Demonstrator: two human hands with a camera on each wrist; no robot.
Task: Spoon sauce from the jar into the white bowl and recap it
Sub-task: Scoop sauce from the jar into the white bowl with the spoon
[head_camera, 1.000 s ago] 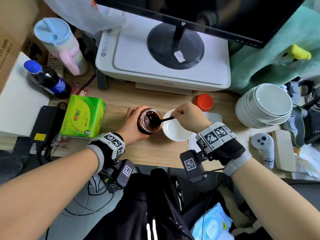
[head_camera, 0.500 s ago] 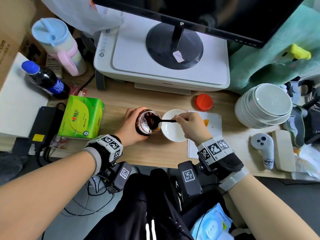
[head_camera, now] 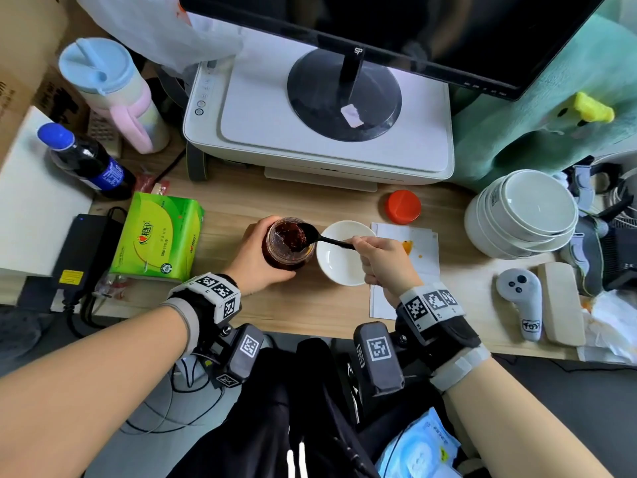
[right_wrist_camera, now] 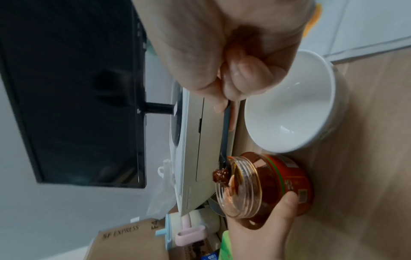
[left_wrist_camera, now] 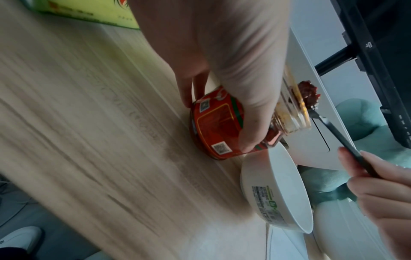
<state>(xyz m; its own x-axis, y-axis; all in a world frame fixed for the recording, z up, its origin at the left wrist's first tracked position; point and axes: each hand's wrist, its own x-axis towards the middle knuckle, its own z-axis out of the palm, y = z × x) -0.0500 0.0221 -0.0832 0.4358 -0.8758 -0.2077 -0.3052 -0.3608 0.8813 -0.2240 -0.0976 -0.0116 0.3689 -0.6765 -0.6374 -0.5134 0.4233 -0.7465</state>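
My left hand [head_camera: 256, 258] grips the open sauce jar [head_camera: 287, 243] with its red label [left_wrist_camera: 219, 126], standing on the desk. My right hand [head_camera: 384, 257] pinches the handle of a black spoon [head_camera: 325, 239]. Its scoop holds a lump of dark red sauce [left_wrist_camera: 308, 94] just above the jar's mouth [right_wrist_camera: 239, 186]. The white bowl [head_camera: 344, 253] stands empty right beside the jar, under the spoon handle. The jar's red cap [head_camera: 402, 206] lies on the desk behind the bowl, to the right.
A stained paper sheet [head_camera: 410, 257] lies under my right hand. A stack of white bowls [head_camera: 524, 212] stands at the right, a green tissue pack [head_camera: 158, 236] at the left. A printer [head_camera: 317, 132] with a monitor stand fills the back. A white controller [head_camera: 520, 301] lies near the front edge.
The spoon has come up out of the jar with sauce on it. My right hand has drawn back toward me and to the right. The left hand keeps its hold on the jar.
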